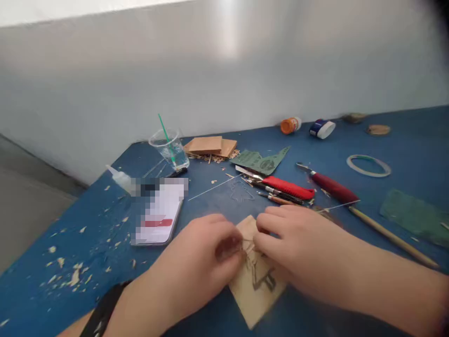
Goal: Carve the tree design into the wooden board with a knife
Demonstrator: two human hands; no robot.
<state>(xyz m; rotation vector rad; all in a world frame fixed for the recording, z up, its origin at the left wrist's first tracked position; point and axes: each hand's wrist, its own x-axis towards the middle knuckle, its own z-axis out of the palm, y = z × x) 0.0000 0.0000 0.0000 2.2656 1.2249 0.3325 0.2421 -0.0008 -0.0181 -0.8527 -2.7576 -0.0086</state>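
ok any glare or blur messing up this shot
Head view: a bright vertical glare streaks the wall; head view: coarse pixel blocks cover much of the phone; head view: a dark, blurred patch fills the upper right corner, and anything between the left hand's fingertips is hard to make out.

The left hand (206,255) and right hand (294,236) are covering part of the drawing (261,281) on the wooden piece (249,304); anything between their fingertips is proving too small to tell. Pixel blocks are masking the phone (161,210). Picture edges are cropping the green sheet (412,215) and black wristband (105,309).
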